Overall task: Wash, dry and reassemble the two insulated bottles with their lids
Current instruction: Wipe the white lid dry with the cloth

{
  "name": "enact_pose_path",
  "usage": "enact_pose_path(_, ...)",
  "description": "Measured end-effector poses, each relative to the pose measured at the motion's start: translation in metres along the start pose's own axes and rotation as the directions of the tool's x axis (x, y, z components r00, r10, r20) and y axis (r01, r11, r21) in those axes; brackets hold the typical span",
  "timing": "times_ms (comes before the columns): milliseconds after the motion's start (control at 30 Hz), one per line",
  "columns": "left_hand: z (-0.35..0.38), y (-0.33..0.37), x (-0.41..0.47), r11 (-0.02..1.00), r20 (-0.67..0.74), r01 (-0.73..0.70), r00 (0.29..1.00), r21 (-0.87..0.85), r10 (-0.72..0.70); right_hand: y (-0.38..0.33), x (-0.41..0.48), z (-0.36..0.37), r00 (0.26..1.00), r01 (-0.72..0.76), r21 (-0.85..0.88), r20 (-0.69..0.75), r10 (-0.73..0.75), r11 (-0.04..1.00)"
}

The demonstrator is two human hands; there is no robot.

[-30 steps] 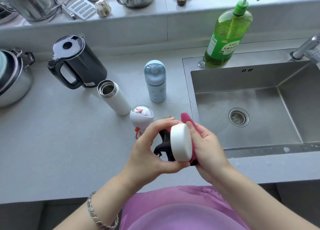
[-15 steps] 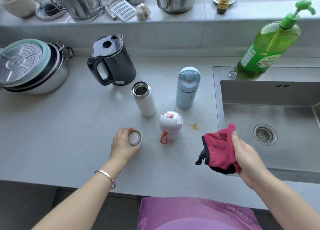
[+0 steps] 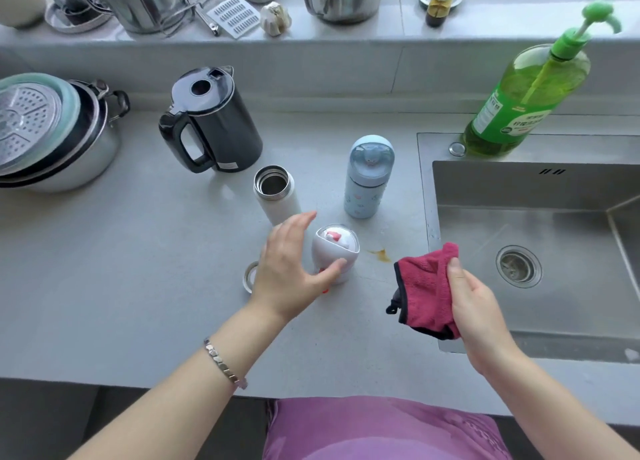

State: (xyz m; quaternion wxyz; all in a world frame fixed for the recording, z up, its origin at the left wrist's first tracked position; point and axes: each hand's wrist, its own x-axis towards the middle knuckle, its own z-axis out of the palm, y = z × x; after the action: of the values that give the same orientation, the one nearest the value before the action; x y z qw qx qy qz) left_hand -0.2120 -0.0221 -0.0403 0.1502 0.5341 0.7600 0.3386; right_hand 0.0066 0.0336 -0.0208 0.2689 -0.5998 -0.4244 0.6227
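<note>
A white insulated bottle stands uncapped on the grey counter. Right of it stands a light blue bottle with its domed lid on. In front of them sits a white domed lid with a red loop. A small white round lid lies on the counter, partly hidden behind my left hand. That hand is open, fingers spread, its thumb touching the domed lid's side. My right hand grips a crumpled pink cloth over the sink's near left corner.
A steel sink fills the right side, with a green soap pump bottle at its back corner. A black kettle stands behind the bottles and stacked pots sit far left. A brown stain marks the counter.
My left hand set the small white lid down on the counter, let go and moved right to the domed lid. My right hand came away holding the pink cloth.
</note>
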Motion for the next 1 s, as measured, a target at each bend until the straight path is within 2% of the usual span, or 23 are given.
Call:
enact_pose_path(67, 0.009, 0.012, 0.007, 0.987, 0.19, 0.125, 0.971, 0.101, -0.143, 0.0, -0.002, 0.0, 1.0, 0.028, -0.003, 0.006, -0.028, 1.0)
enact_pose_path(100, 0.015, 0.013, 0.009, 0.976, 0.213, 0.157, 0.959, 0.15, -0.187, 0.001, -0.004, -0.002, 0.999, 0.033, 0.007, 0.013, -0.033, 0.999)
enact_pose_path(167, 0.023, 0.014, 0.01, 0.97, 0.169, 0.169, 0.965, 0.173, -0.198, 0.0, -0.008, -0.004, 0.999, 0.035, 0.029, 0.024, -0.036, 0.999)
enact_pose_path(233, 0.026, 0.015, 0.008, 0.98, 0.081, 0.175, 0.98, 0.099, -0.183, 0.002, -0.012, -0.01, 0.999, 0.036, 0.045, 0.023, -0.037, 0.998)
enact_pose_path(367, 0.014, 0.028, 0.003, 0.972, -0.065, 0.164, 0.982, -0.167, -0.176, 0.001, -0.017, -0.021, 0.999, 0.044, 0.082, 0.003, -0.044, 0.996)
enact_pose_path(433, 0.004, 0.036, 0.002, 0.958, -0.086, 0.136, 0.983, -0.254, -0.163, -0.001, -0.019, -0.025, 0.999, 0.047, 0.087, -0.016, -0.046, 0.995)
enact_pose_path(500, -0.008, 0.047, -0.002, 0.94, -0.02, 0.139, 0.988, -0.311, -0.153, -0.005, -0.019, -0.027, 0.996, 0.08, 0.099, -0.057, -0.075, 0.992)
enact_pose_path(567, -0.015, 0.058, -0.008, 0.932, 0.089, 0.17, 0.985, -0.319, -0.149, -0.014, -0.023, -0.028, 0.983, 0.174, 0.115, -0.073, -0.166, 0.978)
enact_pose_path(600, -0.015, 0.064, -0.012, 0.928, 0.135, 0.184, 0.98, -0.323, -0.148, -0.018, -0.027, -0.026, 0.975, 0.22, 0.114, -0.062, -0.214, 0.969)
enact_pose_path(667, -0.01, 0.075, -0.021, 0.923, 0.185, 0.171, 0.976, -0.344, -0.112, -0.024, -0.04, -0.017, 0.954, 0.291, 0.097, 0.047, -0.296, 0.952)
enact_pose_path(767, 0.003, 0.093, -0.033, 0.945, 0.187, 0.032, 0.982, -0.324, 0.03, -0.015, -0.053, 0.003, 0.89, 0.39, 0.01, 0.25, -0.38, 0.921)
enact_pose_path(833, 0.011, 0.095, -0.038, 0.957, 0.081, -0.152, 0.981, -0.249, 0.177, -0.008, -0.055, 0.012, 0.874, 0.422, -0.019, 0.273, -0.402, 0.906)
enact_pose_path(933, 0.018, 0.092, -0.04, 0.922, -0.024, -0.352, 0.935, -0.16, 0.353, -0.014, -0.05, 0.012, 0.943, 0.216, 0.227, 0.204, -0.264, 0.949)
enact_pose_path(1000, 0.021, 0.088, -0.039, 0.896, -0.013, -0.429, 0.903, -0.114, 0.43, -0.019, -0.044, 0.009, 0.966, 0.098, 0.247, 0.207, -0.152, 0.964)
